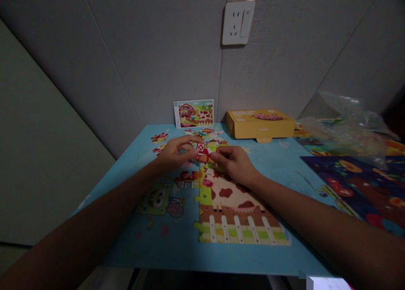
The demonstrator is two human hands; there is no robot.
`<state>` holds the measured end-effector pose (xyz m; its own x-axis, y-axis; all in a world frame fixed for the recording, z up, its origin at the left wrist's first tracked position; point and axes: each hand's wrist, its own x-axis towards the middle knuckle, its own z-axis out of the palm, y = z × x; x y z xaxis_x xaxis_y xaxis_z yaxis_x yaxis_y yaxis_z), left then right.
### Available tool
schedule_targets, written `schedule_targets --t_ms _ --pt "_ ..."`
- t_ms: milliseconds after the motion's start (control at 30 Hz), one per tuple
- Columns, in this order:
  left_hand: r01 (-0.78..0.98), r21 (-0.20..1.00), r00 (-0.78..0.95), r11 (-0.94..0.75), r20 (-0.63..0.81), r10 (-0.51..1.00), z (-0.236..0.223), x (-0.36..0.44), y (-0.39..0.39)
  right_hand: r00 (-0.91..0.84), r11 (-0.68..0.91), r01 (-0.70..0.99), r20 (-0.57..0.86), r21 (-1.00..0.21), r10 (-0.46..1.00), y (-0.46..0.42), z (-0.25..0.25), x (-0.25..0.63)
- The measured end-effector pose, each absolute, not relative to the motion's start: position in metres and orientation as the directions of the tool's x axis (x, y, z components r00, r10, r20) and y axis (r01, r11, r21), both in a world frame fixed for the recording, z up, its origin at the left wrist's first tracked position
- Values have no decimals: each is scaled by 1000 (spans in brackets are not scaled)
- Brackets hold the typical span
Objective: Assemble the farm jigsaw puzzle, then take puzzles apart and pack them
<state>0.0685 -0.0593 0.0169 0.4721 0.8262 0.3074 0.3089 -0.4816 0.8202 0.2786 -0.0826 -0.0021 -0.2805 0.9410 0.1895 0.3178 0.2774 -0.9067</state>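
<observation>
A red puzzle piece [202, 152] with a white-crossed barn door is between my hands, above the table. My left hand [175, 151] has its thumb at the piece's left edge, with the index finger stretched over the top. My right hand [237, 163] pinches the piece's right side between thumb and fingers. Just below lies a joined puzzle section [234, 201] showing a spotted cow and a white fence. Left of it are loose pieces [186, 179], partly hidden behind my left hand. Further loose pieces [160, 137] lie toward the far left corner.
A farm picture card [196, 114] leans against the wall beside a yellow box [261, 124]. Clear plastic wrapping [344, 125] and a dark blue picture sheet [357, 184] are on the right. The blue table [126, 239] has printed cartoon figures and a near edge toward me.
</observation>
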Motion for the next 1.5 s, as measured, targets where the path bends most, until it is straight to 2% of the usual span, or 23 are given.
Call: schedule_targets --t_ms 133,233,400,633,800,967,1100,1300,1367,1500 --pt "395 745 546 -538 281 789 20 63 -55 -344 344 381 214 -858 914 -81 -2 280" --pt "420 733 605 -535 213 767 23 52 -46 -385 403 421 242 -812 890 -81 -2 279" --pt "564 668 624 -485 39 780 18 28 -28 -306 356 490 226 -795 925 -79 -4 280" --pt "593 485 645 -643 192 740 15 23 -22 -329 422 560 276 -713 903 -78 -3 280" --pt "644 433 612 -631 204 764 15 27 -28 -320 401 568 255 -719 912 -78 -3 280" --pt "677 428 603 -599 143 785 12 27 -27 -327 408 580 257 -705 909 -78 -2 281" --pt "693 440 567 -571 155 809 13 28 -26 -328 415 574 267 -705 906 -78 -1 281" --pt "613 655 512 -441 95 853 21 37 -32 -321 410 581 265 -703 909 -79 0 281" --pt "609 635 554 -476 88 828 23 39 -34 -321 420 585 277 -694 906 -79 -1 281" --pt "657 485 620 -577 88 780 23 40 -35 -319 419 573 278 -704 906 -77 -3 281"
